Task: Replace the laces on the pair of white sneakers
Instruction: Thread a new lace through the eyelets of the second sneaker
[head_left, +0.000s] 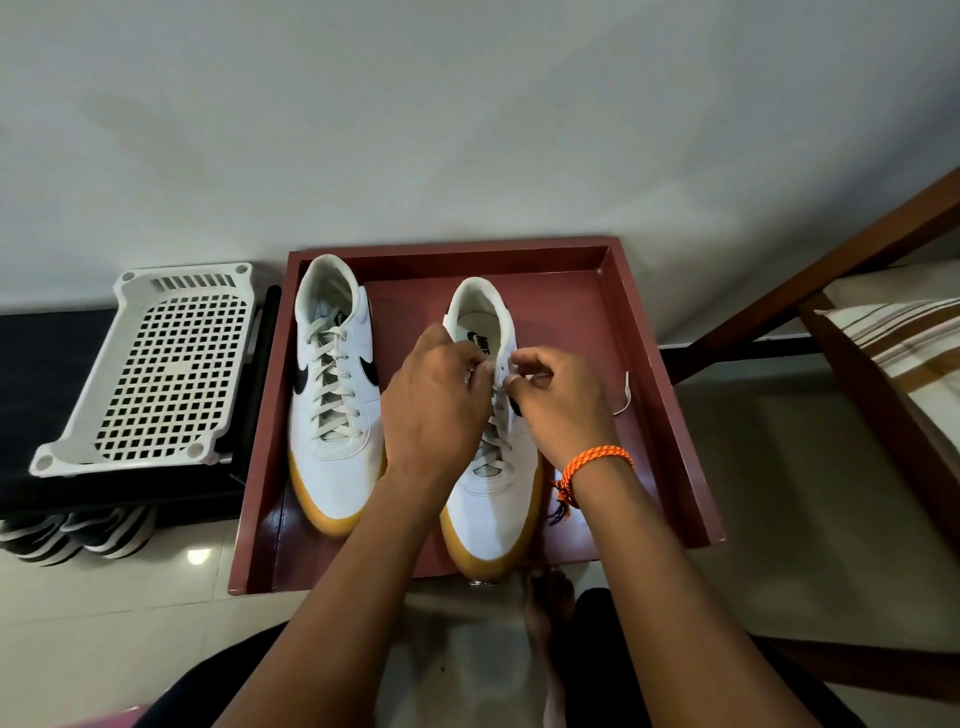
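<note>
Two white sneakers with tan soles stand toes toward me in a dark red tray (670, 415). The left sneaker (332, 405) is fully laced with a pale grey lace. Over the upper eyelets of the right sneaker (493, 499) both my hands work. My left hand (436, 405) has its fingers curled at the shoe's left eyelet row, pinching the lace. My right hand (556, 395), with an orange cord on the wrist, pinches the lace at the right eyelet row. A loose lace end (626, 397) lies on the tray to the right of that shoe.
A white perforated plastic rack (150, 374) sits on a black shelf at the left, with dark striped shoes (78, 535) beneath it. A wooden chair frame (810, 306) with a striped cushion stands at the right. The wall is just behind the tray.
</note>
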